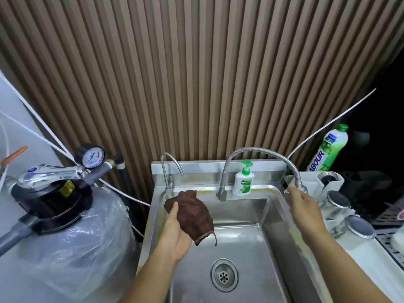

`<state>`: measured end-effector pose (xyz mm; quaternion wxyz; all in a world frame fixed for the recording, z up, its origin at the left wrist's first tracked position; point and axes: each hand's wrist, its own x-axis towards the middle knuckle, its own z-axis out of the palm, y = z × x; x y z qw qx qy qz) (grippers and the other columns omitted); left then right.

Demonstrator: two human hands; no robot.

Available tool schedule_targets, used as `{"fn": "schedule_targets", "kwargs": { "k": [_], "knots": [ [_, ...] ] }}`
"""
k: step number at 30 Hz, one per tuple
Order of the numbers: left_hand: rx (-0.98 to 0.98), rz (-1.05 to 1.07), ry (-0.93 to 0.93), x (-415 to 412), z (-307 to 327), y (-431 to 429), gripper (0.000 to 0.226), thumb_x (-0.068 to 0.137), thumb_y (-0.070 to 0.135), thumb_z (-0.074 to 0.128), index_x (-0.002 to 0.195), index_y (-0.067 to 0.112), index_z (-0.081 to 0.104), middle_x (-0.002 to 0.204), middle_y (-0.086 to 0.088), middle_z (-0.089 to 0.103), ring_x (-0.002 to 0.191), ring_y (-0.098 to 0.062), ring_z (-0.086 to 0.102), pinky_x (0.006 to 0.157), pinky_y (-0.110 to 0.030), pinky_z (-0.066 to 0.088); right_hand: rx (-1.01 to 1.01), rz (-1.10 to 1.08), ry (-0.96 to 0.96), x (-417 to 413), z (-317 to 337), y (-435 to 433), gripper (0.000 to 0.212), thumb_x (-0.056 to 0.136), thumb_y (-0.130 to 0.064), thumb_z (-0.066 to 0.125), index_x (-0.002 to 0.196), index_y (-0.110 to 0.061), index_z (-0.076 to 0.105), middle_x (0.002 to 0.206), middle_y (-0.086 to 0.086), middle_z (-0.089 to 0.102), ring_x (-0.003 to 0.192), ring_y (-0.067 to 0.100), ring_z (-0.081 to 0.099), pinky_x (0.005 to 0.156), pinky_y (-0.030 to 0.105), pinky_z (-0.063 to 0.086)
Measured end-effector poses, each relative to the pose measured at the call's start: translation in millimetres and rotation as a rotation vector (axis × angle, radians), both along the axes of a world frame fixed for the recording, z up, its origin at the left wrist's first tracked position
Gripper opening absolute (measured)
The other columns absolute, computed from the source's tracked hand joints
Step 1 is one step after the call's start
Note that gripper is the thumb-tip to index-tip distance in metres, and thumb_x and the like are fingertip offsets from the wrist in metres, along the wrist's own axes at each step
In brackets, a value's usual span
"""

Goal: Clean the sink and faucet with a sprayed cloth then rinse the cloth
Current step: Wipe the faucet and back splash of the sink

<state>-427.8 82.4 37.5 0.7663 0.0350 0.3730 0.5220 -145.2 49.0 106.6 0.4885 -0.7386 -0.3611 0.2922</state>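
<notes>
A steel sink (240,241) fills the lower middle, its drain (224,274) near the front. My left hand (177,228) grips a bunched brown cloth (192,213) over the basin's back left, just below the small gooseneck faucet (169,171). The flexible hose faucet (258,150) arches from the sink's back rim over to the right. My right hand (300,204) is closed around its spout end at the sink's right edge. No water is running.
A soap pump bottle (243,180) stands on the back ledge. A plastic-wrapped tank with a pressure gauge (89,158) stands to the left. A green bottle (328,149), lidded glass jars (337,204) and a counter lie to the right. A slatted wall is behind.
</notes>
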Motion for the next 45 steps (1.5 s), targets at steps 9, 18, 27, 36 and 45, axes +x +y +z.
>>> {"fn": "schedule_targets", "kwargs": {
  "k": [9,18,27,36,45],
  "knots": [
    [-0.007,0.090,0.075,23.0,-32.0,22.6,0.053,0.086,0.021,0.068,0.137,0.006,0.059,0.130,-0.019,0.067,0.121,-0.036,0.064,0.104,-0.051,0.049,0.035,0.037,-0.104,14.7,-21.9,44.6,0.033,0.104,-0.036,0.046,0.109,-0.016,0.073,0.119,0.016,0.069,0.103,0.026,0.058,0.086,0.034,0.038],
    [-0.132,0.377,0.229,57.2,-42.0,86.2,0.030,0.099,0.029,0.062,0.128,0.021,0.062,0.122,-0.018,0.071,0.105,-0.038,0.071,0.083,-0.053,0.059,0.001,0.242,-0.134,12.2,-51.3,86.6,0.029,0.100,-0.034,0.056,0.114,-0.016,0.073,0.114,0.004,0.069,0.096,0.022,0.060,0.092,0.031,0.039],
    [-0.112,0.602,0.733,69.4,-37.9,192.0,0.048,0.105,0.042,0.044,0.143,0.013,0.047,0.133,-0.011,0.058,0.119,-0.032,0.058,0.107,-0.048,0.047,-0.117,0.374,-0.076,-4.7,-81.5,127.3,0.032,0.097,-0.042,0.060,0.121,-0.024,0.071,0.121,0.001,0.069,0.097,0.023,0.062,0.087,0.029,0.037],
    [-0.033,0.682,1.363,48.0,-29.8,260.6,0.044,0.108,0.015,0.040,0.137,-0.018,0.043,0.151,-0.033,0.040,0.140,-0.043,0.038,0.111,-0.038,0.029,-0.137,0.377,-0.058,-17.6,-107.2,146.3,0.036,0.089,-0.046,0.068,0.121,-0.031,0.071,0.112,-0.010,0.070,0.093,0.017,0.068,0.099,0.035,0.047],
    [0.501,0.132,2.010,73.9,-113.0,240.2,0.046,0.093,0.009,0.047,0.135,-0.010,0.053,0.160,-0.022,0.032,0.154,-0.028,0.004,0.125,-0.047,0.005,-0.109,0.581,-0.255,-58.4,-116.3,200.1,0.043,0.093,-0.048,0.061,0.130,-0.026,0.058,0.124,-0.004,0.068,0.117,0.021,0.061,0.097,0.036,0.048]
  ]
}}
